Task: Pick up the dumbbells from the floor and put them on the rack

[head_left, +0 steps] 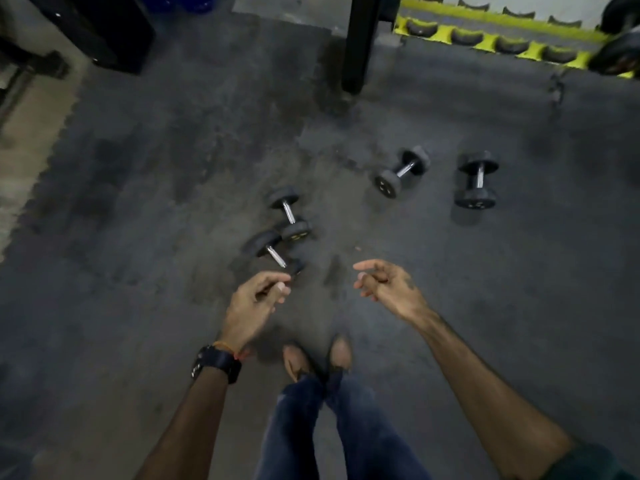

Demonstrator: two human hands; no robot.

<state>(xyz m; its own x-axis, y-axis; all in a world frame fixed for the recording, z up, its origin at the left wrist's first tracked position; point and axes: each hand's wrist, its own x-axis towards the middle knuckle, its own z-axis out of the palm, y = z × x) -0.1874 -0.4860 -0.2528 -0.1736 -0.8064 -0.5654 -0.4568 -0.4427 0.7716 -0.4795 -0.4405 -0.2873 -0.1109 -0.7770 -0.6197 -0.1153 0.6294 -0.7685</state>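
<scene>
Dark speckled rubber floor [138, 202]; black cabinet [104, 29] at upper left; tan strip of flooring [31, 126] along left edge; blue jeans [294, 427], brown shoes [341, 351].

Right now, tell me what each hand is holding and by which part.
Nothing is held. The left hand and right hand hang loosely curled above the floor. All four dumbbells lie untouched, the nearest dumbbell just ahead of the left fingers.

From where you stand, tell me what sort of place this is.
Most likely a gym's free-weight area. Four dumbbells lie on the dark rubber floor, the nearest just ahead of the left hand, and a rack with yellow-edged cradles stands at the far right.
</scene>
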